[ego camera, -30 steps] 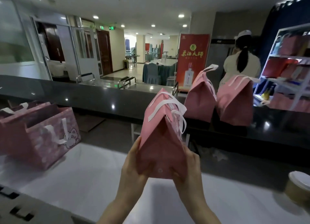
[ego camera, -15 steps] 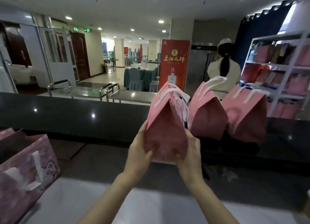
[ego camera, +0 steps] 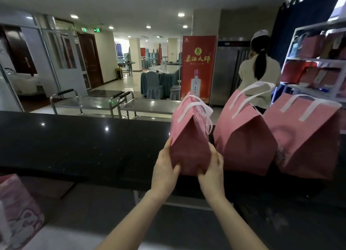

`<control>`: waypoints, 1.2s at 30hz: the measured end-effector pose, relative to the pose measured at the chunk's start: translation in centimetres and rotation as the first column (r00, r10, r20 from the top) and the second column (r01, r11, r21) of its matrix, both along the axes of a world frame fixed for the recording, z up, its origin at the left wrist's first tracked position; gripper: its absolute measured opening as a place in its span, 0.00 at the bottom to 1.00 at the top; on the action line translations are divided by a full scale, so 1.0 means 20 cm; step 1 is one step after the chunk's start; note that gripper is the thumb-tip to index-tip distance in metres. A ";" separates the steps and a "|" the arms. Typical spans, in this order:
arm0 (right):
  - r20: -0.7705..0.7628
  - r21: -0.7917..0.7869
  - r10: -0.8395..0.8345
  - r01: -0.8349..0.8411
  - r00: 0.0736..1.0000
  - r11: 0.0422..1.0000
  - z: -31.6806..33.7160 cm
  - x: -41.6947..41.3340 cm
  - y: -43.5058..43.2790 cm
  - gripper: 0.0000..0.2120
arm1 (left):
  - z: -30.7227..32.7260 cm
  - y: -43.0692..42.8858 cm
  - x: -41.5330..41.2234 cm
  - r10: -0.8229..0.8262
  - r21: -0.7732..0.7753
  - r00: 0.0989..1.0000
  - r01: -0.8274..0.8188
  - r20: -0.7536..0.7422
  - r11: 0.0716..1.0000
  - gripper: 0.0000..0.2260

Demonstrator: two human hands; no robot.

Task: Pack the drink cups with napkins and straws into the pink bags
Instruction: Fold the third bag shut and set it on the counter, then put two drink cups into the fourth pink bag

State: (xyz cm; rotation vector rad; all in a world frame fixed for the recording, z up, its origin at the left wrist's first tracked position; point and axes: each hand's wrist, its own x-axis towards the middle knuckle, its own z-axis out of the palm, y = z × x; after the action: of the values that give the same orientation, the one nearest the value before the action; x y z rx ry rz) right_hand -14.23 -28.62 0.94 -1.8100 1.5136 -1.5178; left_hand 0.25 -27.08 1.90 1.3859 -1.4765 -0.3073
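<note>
A closed pink bag (ego camera: 190, 137) with white ribbon handles is at the black counter (ego camera: 74, 143), held from both sides near its base. My left hand (ego camera: 164, 170) grips its left lower side and my right hand (ego camera: 212, 170) grips its right lower side, thumbs on the near face. Whether its base touches the counter I cannot tell. Two more closed pink bags (ego camera: 245, 137) (ego camera: 307, 141) stand on the counter just to its right. No cups, napkins or straws are visible.
An open pink bag (ego camera: 16, 212) with a cartoon print stands at the lower left on the white table (ego camera: 61, 238). Beyond the counter are steel carts (ego camera: 89, 101), a red banner (ego camera: 198, 66), a person in a white cap (ego camera: 259, 70), and shelves (ego camera: 318, 62) with bags.
Both hands have carried the pink bag forward and up from above the white table to the black counter, beside the two bags standing there. The cup at the right edge has left the view.
</note>
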 end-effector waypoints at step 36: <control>-0.869 0.079 0.455 -0.851 0.197 0.519 0.03 2.30 0.85 0.34 | -0.05 1.83 2.09 0.618 0.033 0.431 -0.836 0.657 0.548 0.24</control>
State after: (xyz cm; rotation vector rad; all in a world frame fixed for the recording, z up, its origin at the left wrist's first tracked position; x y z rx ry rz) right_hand 31.87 -11.54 1.52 -3.1415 0.2411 -0.4705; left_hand 42.05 9.42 0.95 2.4680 -1.0881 0.5212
